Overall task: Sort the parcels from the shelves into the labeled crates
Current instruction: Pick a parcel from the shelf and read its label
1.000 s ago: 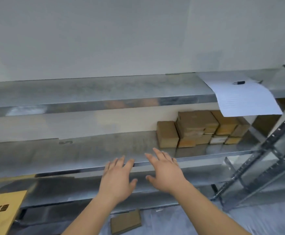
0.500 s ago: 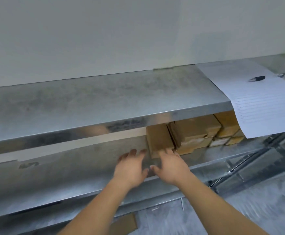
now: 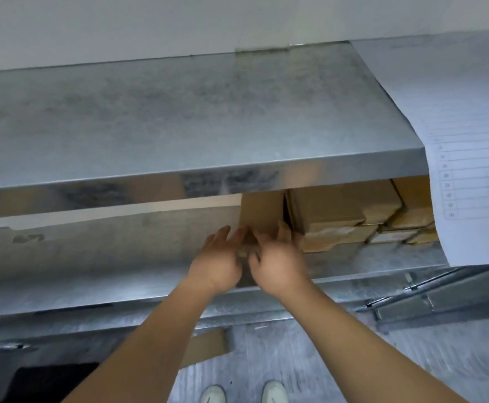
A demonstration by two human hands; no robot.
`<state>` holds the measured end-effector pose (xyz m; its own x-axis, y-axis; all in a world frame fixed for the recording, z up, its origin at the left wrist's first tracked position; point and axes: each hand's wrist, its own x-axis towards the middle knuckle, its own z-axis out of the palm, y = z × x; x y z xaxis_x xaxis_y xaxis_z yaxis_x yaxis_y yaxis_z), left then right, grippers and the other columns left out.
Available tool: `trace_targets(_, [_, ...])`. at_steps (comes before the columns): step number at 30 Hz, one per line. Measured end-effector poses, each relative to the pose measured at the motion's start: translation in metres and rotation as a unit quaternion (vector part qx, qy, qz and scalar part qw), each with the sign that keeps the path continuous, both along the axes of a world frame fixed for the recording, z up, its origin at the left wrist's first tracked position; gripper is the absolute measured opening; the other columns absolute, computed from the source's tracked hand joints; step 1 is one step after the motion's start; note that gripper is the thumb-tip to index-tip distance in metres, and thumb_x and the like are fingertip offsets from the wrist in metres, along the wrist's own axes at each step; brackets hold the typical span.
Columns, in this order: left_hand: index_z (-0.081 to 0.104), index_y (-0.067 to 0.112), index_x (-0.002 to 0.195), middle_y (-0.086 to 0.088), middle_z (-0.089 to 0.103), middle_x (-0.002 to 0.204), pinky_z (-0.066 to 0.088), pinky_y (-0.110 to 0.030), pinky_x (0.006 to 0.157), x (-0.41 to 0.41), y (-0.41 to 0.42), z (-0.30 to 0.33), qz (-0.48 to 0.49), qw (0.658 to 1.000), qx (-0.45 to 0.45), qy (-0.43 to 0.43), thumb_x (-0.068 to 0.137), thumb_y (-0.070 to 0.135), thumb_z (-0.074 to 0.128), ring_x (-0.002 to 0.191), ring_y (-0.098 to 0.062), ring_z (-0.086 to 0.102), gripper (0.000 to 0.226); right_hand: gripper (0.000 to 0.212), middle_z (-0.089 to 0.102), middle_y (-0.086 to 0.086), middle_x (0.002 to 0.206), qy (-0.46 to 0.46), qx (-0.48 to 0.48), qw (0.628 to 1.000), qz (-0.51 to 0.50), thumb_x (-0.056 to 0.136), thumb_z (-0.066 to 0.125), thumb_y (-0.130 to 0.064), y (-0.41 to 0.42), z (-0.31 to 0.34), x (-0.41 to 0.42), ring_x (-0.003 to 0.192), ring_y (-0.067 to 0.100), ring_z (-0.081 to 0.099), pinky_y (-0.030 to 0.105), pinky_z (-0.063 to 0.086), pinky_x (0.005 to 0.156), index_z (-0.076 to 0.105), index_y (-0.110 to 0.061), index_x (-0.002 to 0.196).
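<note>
Head view of a galvanised steel rack. Both hands reach under the upper shelf (image 3: 179, 120) to the leftmost cardboard parcel (image 3: 262, 212), which stands on the middle shelf (image 3: 92, 257) at the left end of a row of parcels. The left hand (image 3: 218, 261) lies against the parcel's left near corner with fingers straight and held close together; the right hand (image 3: 279, 264) lies against its right near side, fingers extended along the gap between this parcel and the stacked parcels (image 3: 345, 219) just beside it (motion blur hides the thumbs, so whether either hand grips cannot be told). A lined paper sheet (image 3: 467, 158) hangs over the right end of the upper shelf, covering part of the row. Below, a flat piece of cardboard (image 3: 208, 346) lies on the floor, and two white shoe tips (image 3: 244, 394) appear at the lower edge.
</note>
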<state>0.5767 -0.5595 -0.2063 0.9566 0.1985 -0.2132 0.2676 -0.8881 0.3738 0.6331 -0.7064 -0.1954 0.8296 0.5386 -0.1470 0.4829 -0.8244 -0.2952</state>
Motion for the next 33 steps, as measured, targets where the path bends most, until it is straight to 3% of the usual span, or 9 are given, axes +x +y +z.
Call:
trace_targets(4, [0.053,0.014,0.135,-0.013,0.059,0.125,0.048,-0.043,0.09,-0.031,-0.017,0.002,0.047,0.995,-0.05,-0.072,0.093,0.032,0.059,0.11,-0.036,0.057,0.045,0.032,0.049,0.021,0.136,0.01,0.117,0.993,-0.014,0.1,0.059,-0.04,-0.01,-0.002,0.0,0.112,0.04,0.058,0.04,0.048,0.09,0.069,-0.014,0.114])
trace_targets(7, [0.052,0.025,0.129,-0.007,0.058,0.118,0.05,-0.044,0.085,-0.049,-0.026,0.005,0.098,0.993,-0.044,-0.047,0.096,0.062,0.036,0.109,-0.029,0.055,0.052,0.05,0.048,0.015,0.137,0.056,0.145,0.988,-0.025,0.093,0.069,-0.037,-0.013,-0.003,0.007,0.114,0.036,0.058,0.038,0.05,0.09,0.057,-0.016,0.137])
trace_targets(12, [0.058,0.022,0.123,-0.007,0.053,0.109,0.05,-0.038,0.078,-0.043,-0.016,0.015,0.126,0.989,-0.04,-0.061,0.097,0.039,0.06,0.094,-0.032,0.059,0.032,0.107,0.03,0.009,0.158,0.151,0.147,0.977,0.021,0.08,0.081,-0.026,-0.002,-0.003,0.031,0.135,0.024,0.045,0.026,0.045,0.099,0.015,-0.036,0.163])
trace_targets(17, [0.01,0.041,0.156,0.002,0.062,0.109,0.055,-0.026,0.066,-0.021,0.001,0.029,0.166,0.972,-0.164,0.005,0.069,0.025,0.079,0.077,-0.014,0.067,0.112,0.143,0.055,0.003,0.144,0.301,0.116,0.946,0.033,0.063,0.087,-0.017,0.007,0.0,0.054,0.094,0.017,0.07,0.034,0.061,0.071,-0.019,-0.064,0.147])
trace_targets(21, [-0.007,0.042,0.158,0.001,0.057,0.122,0.056,-0.028,0.073,-0.016,0.01,0.03,0.153,0.969,-0.179,0.078,0.062,0.024,0.084,0.09,-0.017,0.067,0.134,0.157,0.029,0.006,0.164,0.31,0.069,0.946,0.063,0.053,0.099,-0.03,0.009,-0.003,0.06,0.136,0.027,0.048,0.042,0.05,0.105,-0.016,-0.049,0.157])
trace_targets(23, [0.009,0.03,0.16,-0.001,0.053,0.13,0.055,-0.033,0.086,-0.017,0.013,0.029,0.146,0.973,-0.157,0.085,0.058,0.027,0.087,0.107,-0.021,0.06,0.129,0.148,0.031,0.008,0.158,0.302,0.054,0.948,0.082,0.05,0.1,-0.036,0.007,-0.005,0.059,0.135,0.028,0.046,0.038,0.047,0.103,0.003,-0.039,0.161])
trace_targets(26, [0.038,0.028,0.137,-0.001,0.056,0.117,0.051,-0.027,0.067,-0.027,0.015,0.03,0.161,0.972,-0.169,0.04,0.052,0.025,0.089,0.096,-0.018,0.059,0.099,0.113,0.044,0.004,0.132,0.275,0.096,0.951,0.101,0.047,0.1,-0.041,0.003,-0.006,0.048,0.111,0.02,0.054,0.031,0.048,0.084,0.036,-0.038,0.14])
trace_targets(29, [0.042,0.032,0.11,-0.003,0.053,0.102,0.038,-0.02,0.056,-0.049,0.02,0.035,0.17,0.973,-0.15,-0.033,0.053,0.027,0.087,0.085,-0.014,0.054,0.073,0.081,0.05,0.001,0.115,0.245,0.165,0.948,0.12,0.054,0.098,-0.036,0.01,0.001,0.029,0.094,0.011,0.054,0.024,0.041,0.065,0.043,-0.039,0.113])
trace_targets(33, [0.044,0.033,0.101,0.002,0.052,0.098,0.035,-0.02,0.063,-0.095,0.032,0.055,0.191,0.968,-0.114,-0.112,0.06,0.023,0.09,0.089,-0.017,0.049,0.062,0.067,0.052,0.002,0.108,0.241,0.224,0.928,0.172,0.06,0.095,-0.024,0.029,0.021,-0.005,0.09,0.013,0.054,0.021,0.04,0.065,0.046,-0.031,0.105])
